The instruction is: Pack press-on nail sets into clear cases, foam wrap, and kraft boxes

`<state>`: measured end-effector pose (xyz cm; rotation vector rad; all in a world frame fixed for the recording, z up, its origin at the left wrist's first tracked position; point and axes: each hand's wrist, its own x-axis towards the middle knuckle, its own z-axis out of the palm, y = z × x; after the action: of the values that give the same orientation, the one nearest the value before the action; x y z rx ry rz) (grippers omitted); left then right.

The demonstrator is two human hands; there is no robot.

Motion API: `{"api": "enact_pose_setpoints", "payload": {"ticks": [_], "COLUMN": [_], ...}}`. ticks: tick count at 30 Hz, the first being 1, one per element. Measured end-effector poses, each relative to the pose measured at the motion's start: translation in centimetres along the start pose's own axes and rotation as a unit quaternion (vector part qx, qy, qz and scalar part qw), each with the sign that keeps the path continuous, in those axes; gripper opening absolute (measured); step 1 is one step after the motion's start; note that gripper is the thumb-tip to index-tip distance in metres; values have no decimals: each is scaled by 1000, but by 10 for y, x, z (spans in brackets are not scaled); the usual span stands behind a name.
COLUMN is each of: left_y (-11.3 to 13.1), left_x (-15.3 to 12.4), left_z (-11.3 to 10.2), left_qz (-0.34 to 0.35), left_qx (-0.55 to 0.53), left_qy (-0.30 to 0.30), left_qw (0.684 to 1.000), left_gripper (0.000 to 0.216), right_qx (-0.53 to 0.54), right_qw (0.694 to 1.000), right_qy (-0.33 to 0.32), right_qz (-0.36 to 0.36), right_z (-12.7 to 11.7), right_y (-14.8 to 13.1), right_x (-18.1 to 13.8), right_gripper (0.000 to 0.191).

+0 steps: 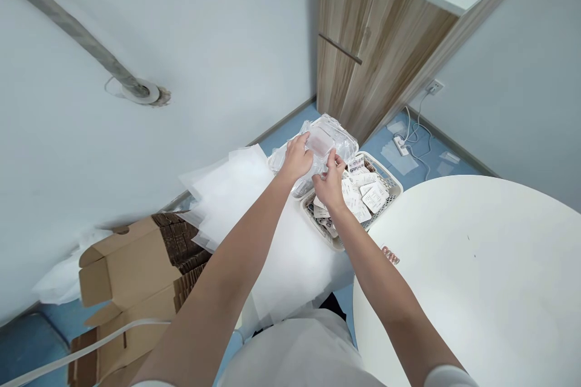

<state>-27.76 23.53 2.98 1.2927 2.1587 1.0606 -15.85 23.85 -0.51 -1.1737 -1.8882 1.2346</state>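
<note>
Both hands are over a white basket [273, 161] heaped with crinkled clear plastic bags [345, 140]. My left hand [297, 158] has its fingers closed on the left edge of a clear plastic bag [321, 140] on top of the heap. At the bag's lower right edge, my right hand [330, 184] is closed in a pinch. Under and beside my right wrist stands a second, perforated basket [394, 184], filled with white printed cards [374, 196]. Some cards carry pictures.
White sheets [231, 193] are stacked left of the baskets. Flattened brown cardboard boxes [136, 260] lie further left. A round white table [476, 278] stands on the right, with a small set of press-on nails [390, 255] near its edge. Behind are a wooden cabinet [363, 30] and a power strip [401, 146].
</note>
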Motion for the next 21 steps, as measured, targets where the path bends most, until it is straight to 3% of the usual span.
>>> {"api": "enact_pose_setpoints", "payload": {"ticks": [5,9,16,21], "left_y": [22,41,76,86], "left_x": [-14,-44,-135,-204], "left_z": [-14,-24,-49,-68], "left_qz": [66,103,83,68], "left_qx": [-37,-101,-227,-287], "left_qy": [36,46,10,-18], "left_qw": [996,989,970,955], "left_gripper": [48,43,33,41], "right_qx": [-10,20,61,80], "right_qw": [999,996,990,990], "right_qy": [43,70,100,90], "right_qz": [-29,-55,-78,-69], "right_z": [-13,-34,-73,-81], "right_y": [-16,-39,-81,-100], "right_x": [-11,-39,-128,-200], "right_gripper": [86,79,71,72]}}
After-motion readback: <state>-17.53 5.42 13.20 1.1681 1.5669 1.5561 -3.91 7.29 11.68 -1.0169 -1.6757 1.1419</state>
